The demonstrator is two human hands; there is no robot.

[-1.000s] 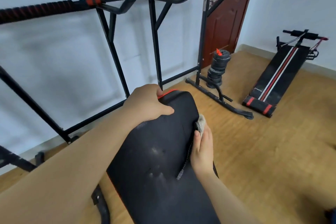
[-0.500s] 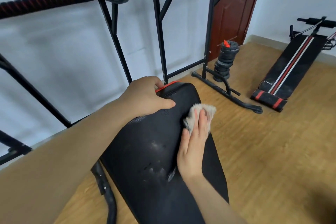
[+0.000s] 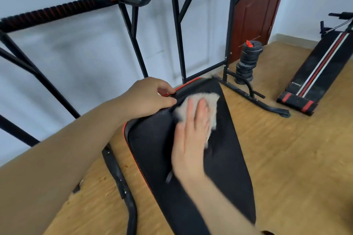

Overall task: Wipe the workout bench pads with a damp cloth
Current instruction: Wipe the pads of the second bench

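The black, textured workout bench pad with red piping (image 3: 152, 150) stands on the wooden floor (image 3: 286, 158) directly in front of the person, sloping up and away towards the black steel pull-up frame (image 3: 177, 30) by the wall. The left hand (image 3: 147, 97) grips the pad's upper end, its fingers curled over the red-trimmed edge, and appears to steady it. The right hand (image 3: 191, 139) lies flat with its fingers straight, clasping nothing; it presses the pale, fluffy cloth (image 3: 212, 101) onto the upper part of the pad, just beside the left hand. The cloth is spread under the fingers and shows beyond the fingertips; the hand is motion-blurred.

As a judgement, the wipe is in the middle of a stroke across the top of this 1 pad. The surface shows no clear wet streak or sheen, so how much has already been covered cannot be told. The long lower stretch of the pad, running down to the bottom of the view, and its left flank along the red piping look like the work left here, and the underside and far edge are hidden.

A 2nd bench, a flat black sit-up board with red and white stripes (image 3: 321, 70), lies well apart at the right, beyond a stack of black weight plates (image 3: 247, 61). No hand or cloth is near it, so if it counts among the pads, it is likely yet to be done.
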